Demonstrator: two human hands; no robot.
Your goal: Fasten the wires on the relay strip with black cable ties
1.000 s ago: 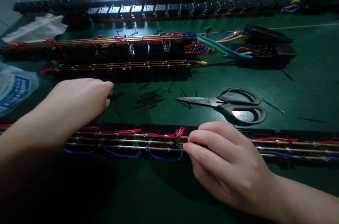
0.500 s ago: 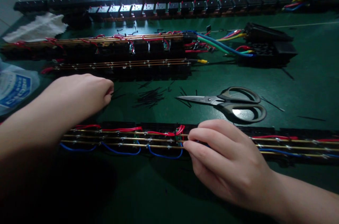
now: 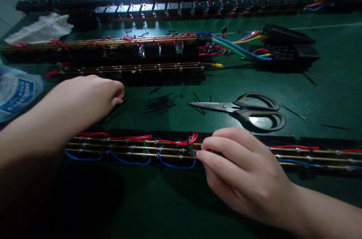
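A long black strip (image 3: pixel 169 133) with brass rods (image 3: pixel 118 152), red wires (image 3: pixel 130 138) and blue wires (image 3: pixel 175 167) lies across the front of the table. My right hand (image 3: pixel 246 171) is closed at the rods, its fingertips pressed together; whatever they pinch is hidden. Above the strip's left part, my left hand (image 3: pixel 90 94) is held with curled fingers beside thin black pieces (image 3: pixel 161 103) scattered on the green table. What those fingers hold, if anything, cannot be made out. Scissors (image 3: pixel 226 107) with dark handles lie closed between the pile and my right hand.
Behind my left hand lie more wired strips (image 3: pixel 127 68), with a black housing (image 3: pixel 299 56) at their right. Black strips with rows of modules (image 3: pixel 158 8) fill the back. A white cloth (image 3: pixel 42 29) and a labelled plastic bag (image 3: pixel 17 92) are at the left.
My left hand has shifted slightly right, and thin dark pieces show more plainly beside and below its fingers. My right hand stays at the rods. The whole view moved very slightly.
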